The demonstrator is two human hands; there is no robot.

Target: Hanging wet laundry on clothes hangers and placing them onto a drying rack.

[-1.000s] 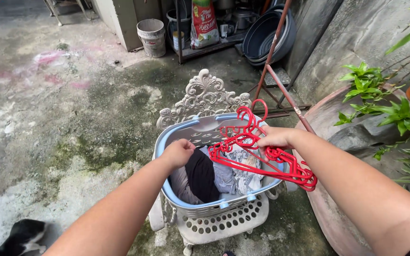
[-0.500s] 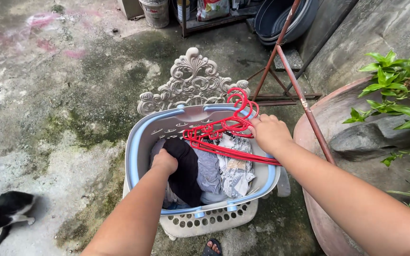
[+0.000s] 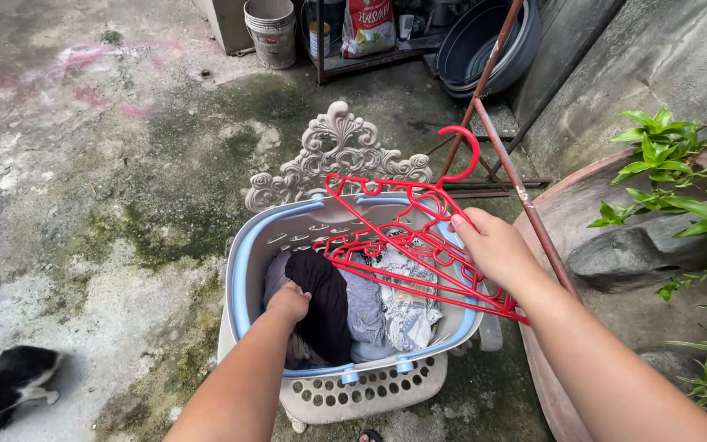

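A grey laundry basket with a blue rim [image 3: 243, 245] rests on an ornate white plastic chair [image 3: 337, 151]. It holds damp clothes: a black garment [image 3: 325, 299], pale blue cloth and a patterned piece [image 3: 407, 299]. My left hand [image 3: 290, 301] is down inside the basket, closed on the black garment. My right hand [image 3: 493, 245] grips a bunch of red plastic hangers [image 3: 394, 233] over the right side of the basket, one hanger lifted with its hook pointing up.
A rusty metal rack leg [image 3: 517, 184] slants just right of the basket. A large clay planter [image 3: 583, 196] with green plants stands to the right. Behind are a white bucket [image 3: 272, 33], a shelf with a sack and dark basins [image 3: 476, 41]. A black-and-white cat [image 3: 10, 381] lies bottom left.
My right hand has raised the red hangers, one now tilted up with its hook high. My left hand stays in the basket on the black garment. The view shifted slightly.
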